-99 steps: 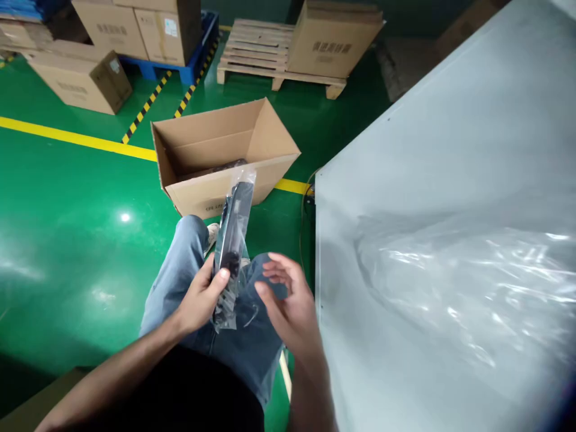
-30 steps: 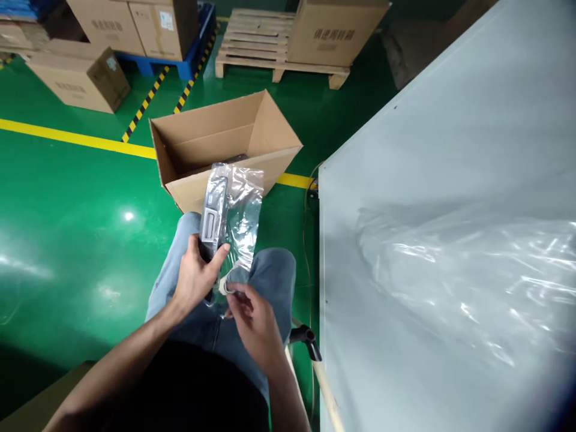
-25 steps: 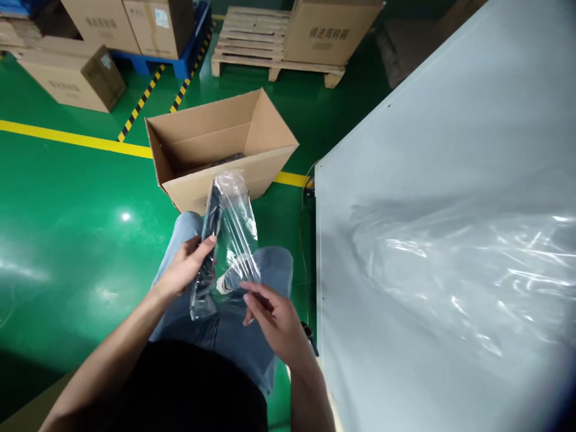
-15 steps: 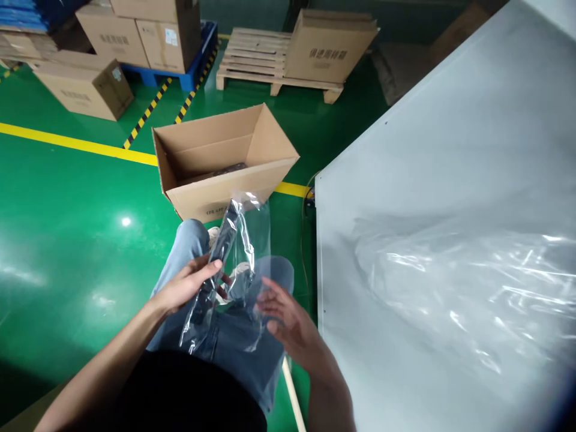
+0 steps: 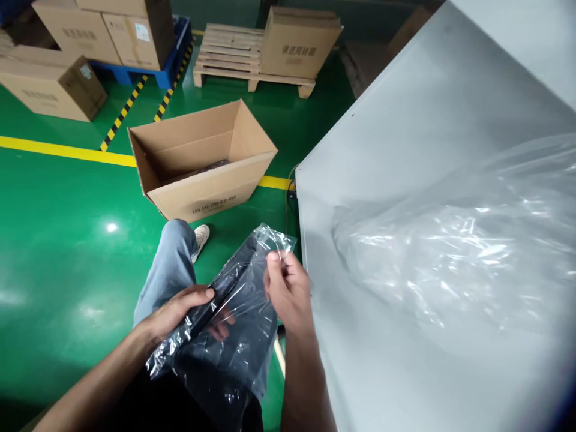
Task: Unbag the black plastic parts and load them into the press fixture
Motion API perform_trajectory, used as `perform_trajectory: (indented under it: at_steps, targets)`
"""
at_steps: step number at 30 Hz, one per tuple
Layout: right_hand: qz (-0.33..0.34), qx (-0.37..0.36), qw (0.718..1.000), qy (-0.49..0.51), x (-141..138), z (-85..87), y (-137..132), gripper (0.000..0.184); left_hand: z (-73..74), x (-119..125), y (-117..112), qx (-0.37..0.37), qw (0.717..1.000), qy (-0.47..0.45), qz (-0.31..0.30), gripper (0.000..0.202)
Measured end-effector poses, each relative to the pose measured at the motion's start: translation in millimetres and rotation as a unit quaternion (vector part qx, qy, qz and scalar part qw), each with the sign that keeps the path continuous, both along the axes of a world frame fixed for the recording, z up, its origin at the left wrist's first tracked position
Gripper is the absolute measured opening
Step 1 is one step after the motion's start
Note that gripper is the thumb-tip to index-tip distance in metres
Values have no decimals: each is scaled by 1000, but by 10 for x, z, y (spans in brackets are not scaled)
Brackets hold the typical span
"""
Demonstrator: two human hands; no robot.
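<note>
A long dark part (image 5: 227,281) lies along one side inside a clear plastic bag (image 5: 245,342), held slantwise over my lap. My left hand (image 5: 189,306) grips the bagged part, its thumb on top and fingers showing through the film underneath. Higher up on the right, my right hand (image 5: 288,288) pinches the bag's loose film near its upper corner. What exactly the dark part is, I cannot make out. Beyond my knees stands an open cardboard box (image 5: 211,186), with dark bagged items (image 5: 202,170) low inside it.
On my right, a pale grey table (image 5: 342,360) carries a heap of clear plastic bags (image 5: 441,258). Closed cartons (image 5: 72,36) stand at the back left, some on a blue pallet (image 5: 168,72). A wooden pallet (image 5: 227,54) holds another carton (image 5: 299,45).
My right hand has gone from open beside the bag to pinching its film. The bag has tilted to the right and its film is pulled out. The view has shifted rightward.
</note>
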State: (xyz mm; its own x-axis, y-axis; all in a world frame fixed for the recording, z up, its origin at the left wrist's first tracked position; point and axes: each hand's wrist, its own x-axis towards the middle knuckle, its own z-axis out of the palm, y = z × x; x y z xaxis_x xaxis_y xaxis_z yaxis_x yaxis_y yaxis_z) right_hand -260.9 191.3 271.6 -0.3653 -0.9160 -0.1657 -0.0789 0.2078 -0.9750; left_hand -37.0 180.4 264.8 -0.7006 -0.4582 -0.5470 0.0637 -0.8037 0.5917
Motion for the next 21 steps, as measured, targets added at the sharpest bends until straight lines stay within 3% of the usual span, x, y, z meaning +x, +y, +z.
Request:
perform_trajectory:
  at_steps: [6,9,11,15,21]
  targets:
    - [-30,-34,997,69,9,84,72,33,-90,-31,61,43,998,-14,47,58]
    - [-10,-15,999,35,8,121,96,31,-118,-22,68,32,997,-40,60,54]
    - [15,10,1000,3,-10,113,90,37,-88,-14,44,0,998,-43,43,56]
    - [37,6,999,3,-61,44,53,28,27,-9,-20,-63,998,-27,-8,63]
    - [45,6,999,-1,-114,9,65,25,59,-19,-4,-40,999,-1,-27,70]
